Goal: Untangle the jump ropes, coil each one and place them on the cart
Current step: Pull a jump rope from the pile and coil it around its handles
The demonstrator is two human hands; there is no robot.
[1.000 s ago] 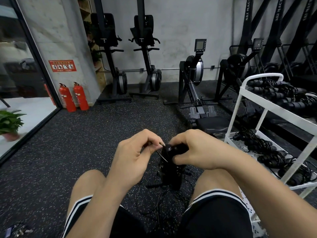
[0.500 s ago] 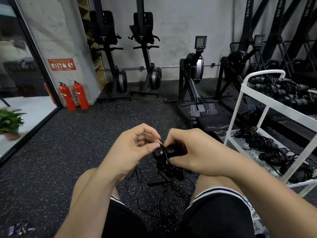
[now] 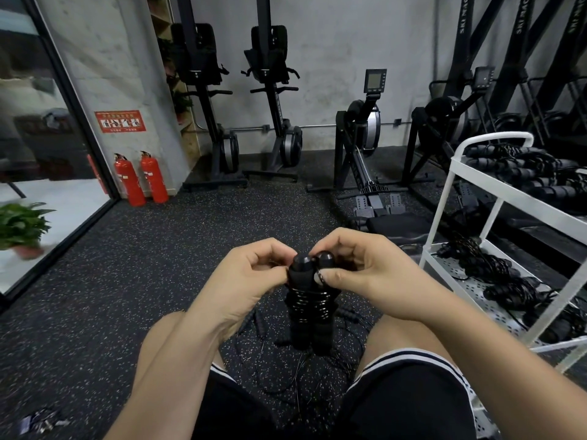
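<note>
While many coiled ropes are stacked on the cart at the right, one wound jump rope is held above the floor, pinched by the left hand and gripped by the right hand. Tangled ropes are left on the floor below; the cart appears unobstructed.

L hand & R hand close together, centre, both curled, pinching rope handles.

Rope you hold: black handles upright together, cord wound round them.
Floor ropes: tangled.
Cart: white, coiled ropes on both shelves.
</note>
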